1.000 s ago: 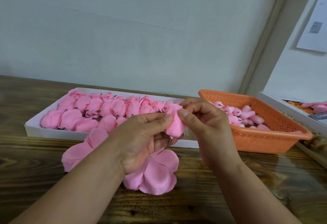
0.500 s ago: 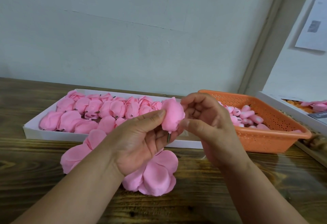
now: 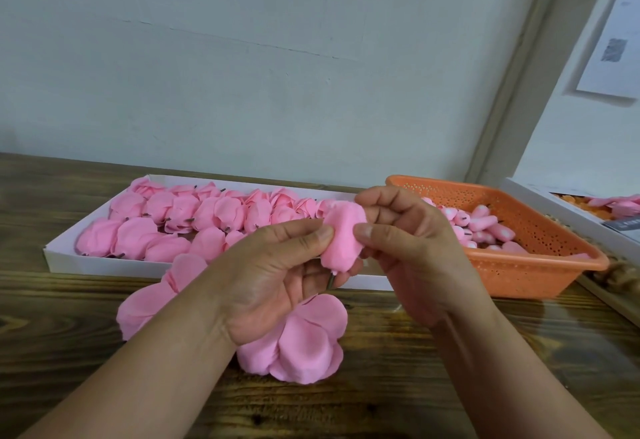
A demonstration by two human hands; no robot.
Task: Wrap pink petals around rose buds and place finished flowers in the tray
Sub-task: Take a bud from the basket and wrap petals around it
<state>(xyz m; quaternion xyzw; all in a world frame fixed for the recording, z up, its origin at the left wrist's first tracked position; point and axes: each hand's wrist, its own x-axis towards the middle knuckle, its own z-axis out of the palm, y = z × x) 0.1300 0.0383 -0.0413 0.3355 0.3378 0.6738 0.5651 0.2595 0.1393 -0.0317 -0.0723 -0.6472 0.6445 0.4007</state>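
Note:
A pink rose bud with a petal wrapped round it [image 3: 343,236] is held above the table in front of me, its short dark stem pointing down. My left hand [image 3: 273,275] pinches it from the left with the thumb on the petal. My right hand [image 3: 405,248] presses it from the right with thumb and fingers. Loose pink petals [image 3: 304,338] lie on the wood beneath my hands. The white tray [image 3: 69,262] behind holds several finished pink flowers [image 3: 194,216].
An orange perforated basket [image 3: 512,265] with several bare pink buds [image 3: 485,223] stands at the right. Another white box [image 3: 568,210] with flowers sits at the far right edge. The wooden table [image 3: 415,386] runs up to a pale wall.
Both hands have kept turning and pressing the petal round the bud. The bud rose a little, then settled, and the right thumb now lies on its right side.

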